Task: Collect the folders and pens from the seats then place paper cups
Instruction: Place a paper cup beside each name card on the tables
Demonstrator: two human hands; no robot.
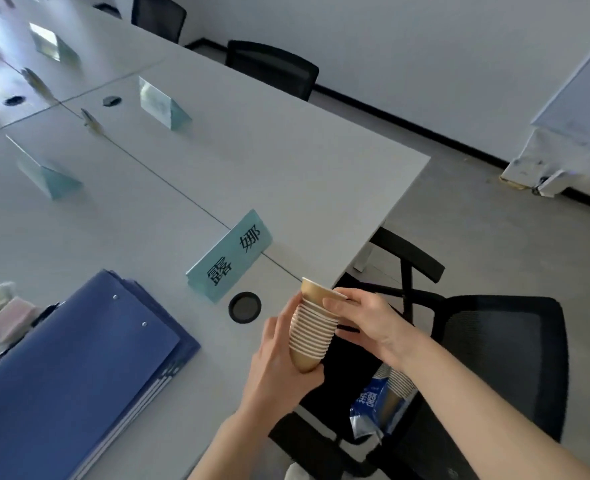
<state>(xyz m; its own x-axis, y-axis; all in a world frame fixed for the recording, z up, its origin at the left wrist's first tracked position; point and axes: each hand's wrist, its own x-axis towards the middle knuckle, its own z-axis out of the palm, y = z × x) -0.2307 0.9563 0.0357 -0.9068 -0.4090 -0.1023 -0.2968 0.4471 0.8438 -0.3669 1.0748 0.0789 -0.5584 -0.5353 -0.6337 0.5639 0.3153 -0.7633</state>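
My left hand point(279, 362) grips the lower part of a stack of tan paper cups point(312, 332) held over the table's near corner. The fingers of my right hand point(366, 320) pinch the rim of the top cup point(312, 289), which sits slightly raised from the stack. A pile of blue folders point(75, 379) lies on the white table point(286, 174) to the left. Dark pens point(40, 315) seem to lie at the pile's far left edge. On the black chair point(494, 358) below lies a blue bag with more cups point(387, 400).
A teal name card point(231, 254) stands just beyond the cups, next to a round cable port point(245, 306). More name cards point(163, 103) stand along the table. Black chairs point(272, 69) line the far side. A white board point(574, 119) leans against the wall.
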